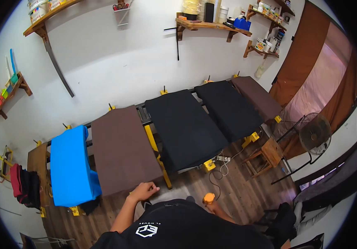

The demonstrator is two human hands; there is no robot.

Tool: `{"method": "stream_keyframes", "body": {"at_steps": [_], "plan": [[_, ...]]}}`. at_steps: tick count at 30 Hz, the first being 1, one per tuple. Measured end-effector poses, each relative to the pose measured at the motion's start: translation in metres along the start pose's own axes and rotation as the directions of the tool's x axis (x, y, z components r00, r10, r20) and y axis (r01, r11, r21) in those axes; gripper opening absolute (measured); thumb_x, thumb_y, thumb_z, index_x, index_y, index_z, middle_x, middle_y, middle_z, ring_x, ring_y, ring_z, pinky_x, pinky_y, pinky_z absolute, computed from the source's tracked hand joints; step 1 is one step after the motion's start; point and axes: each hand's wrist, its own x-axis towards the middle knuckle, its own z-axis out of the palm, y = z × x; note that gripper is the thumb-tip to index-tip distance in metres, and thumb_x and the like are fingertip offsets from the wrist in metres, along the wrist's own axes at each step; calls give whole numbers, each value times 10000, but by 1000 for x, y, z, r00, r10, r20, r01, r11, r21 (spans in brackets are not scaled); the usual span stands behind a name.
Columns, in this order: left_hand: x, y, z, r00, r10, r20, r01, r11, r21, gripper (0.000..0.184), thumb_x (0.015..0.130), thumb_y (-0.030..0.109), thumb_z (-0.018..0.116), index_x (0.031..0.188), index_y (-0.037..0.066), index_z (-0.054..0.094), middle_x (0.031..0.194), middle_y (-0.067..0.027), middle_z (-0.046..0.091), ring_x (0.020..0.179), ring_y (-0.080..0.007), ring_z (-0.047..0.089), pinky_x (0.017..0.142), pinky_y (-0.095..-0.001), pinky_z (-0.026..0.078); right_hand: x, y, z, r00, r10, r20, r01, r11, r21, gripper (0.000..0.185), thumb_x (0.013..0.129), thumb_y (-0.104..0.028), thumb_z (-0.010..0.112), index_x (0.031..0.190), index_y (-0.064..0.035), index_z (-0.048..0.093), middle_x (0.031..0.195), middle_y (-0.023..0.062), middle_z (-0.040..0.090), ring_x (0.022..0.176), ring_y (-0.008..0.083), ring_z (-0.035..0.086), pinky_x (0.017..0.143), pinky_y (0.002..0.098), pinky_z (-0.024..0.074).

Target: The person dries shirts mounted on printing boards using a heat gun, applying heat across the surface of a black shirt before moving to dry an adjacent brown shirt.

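Observation:
My left hand [144, 191], loosely curled with nothing visible in it, is over the front edge of a brown shirt [122, 147] laid flat on a board. My right hand [214, 206] is low in front of my body, wrapped round an orange round-topped tool [208, 198]; its lower part is hidden, and a dark cord runs down close to it. Right of the brown shirt lies a black shirt [186, 128], then a second black shirt [230, 110]. A bright blue shirt [72, 166] covers the board to the left.
Another brown shirt [256, 98] is at the far right end of the row. A power strip [223, 158] with cables, a wooden stool [265, 157] and a fan [314, 133] stand right. Folded red and black cloth [24, 185] sits left. Shelves [211, 28] hold containers.

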Motion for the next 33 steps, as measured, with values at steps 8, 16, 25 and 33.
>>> {"method": "stream_keyframes", "body": {"at_steps": [8, 16, 25, 33], "plan": [[-35, -96, -85, 830, 162, -534, -181, 983, 17, 145, 984, 186, 730, 952, 44, 724, 887, -149, 718, 850, -360, 653, 773, -443, 521, -58, -60, 86, 994, -73, 82, 80, 993, -86, 516, 839, -389, 824, 1240, -72, 752, 1213, 183, 776, 1188, 361, 724, 952, 449, 579], [-104, -201, -86, 774, 59, -631, 3, 995, 97, 242, 913, 178, 780, 1135, 100, 727, 1278, -122, 698, 1207, -385, 594, 1048, -460, 477, -114, -138, 52, 986, -154, 66, 153, 988, 14, 489, 854, -347, 823, 1245, -65, 742, 1211, 180, 776, 1180, 365, 726, 950, 452, 580], [-44, -215, -72, 682, 96, -725, 184, 937, 297, 552, 977, 351, 724, 1451, 95, 610, 1607, -154, 503, 1502, -408, 420, 1237, -533, 301, -212, -257, -37, 876, -482, -15, 477, 860, 181, 358, 845, -206, 810, 1159, -45, 749, 1103, 158, 791, 1060, 332, 766, 891, 417, 595], [-37, -208, -71, 673, 39, -738, 296, 901, 318, 592, 976, 408, 708, 1481, 123, 589, 1626, -134, 483, 1515, -393, 405, 1246, -547, 282, -239, -367, -68, 711, -667, -223, 700, 700, 142, 322, 881, -273, 845, 1104, -57, 760, 997, 160, 786, 996, 344, 772, 844, 420, 598]]}}
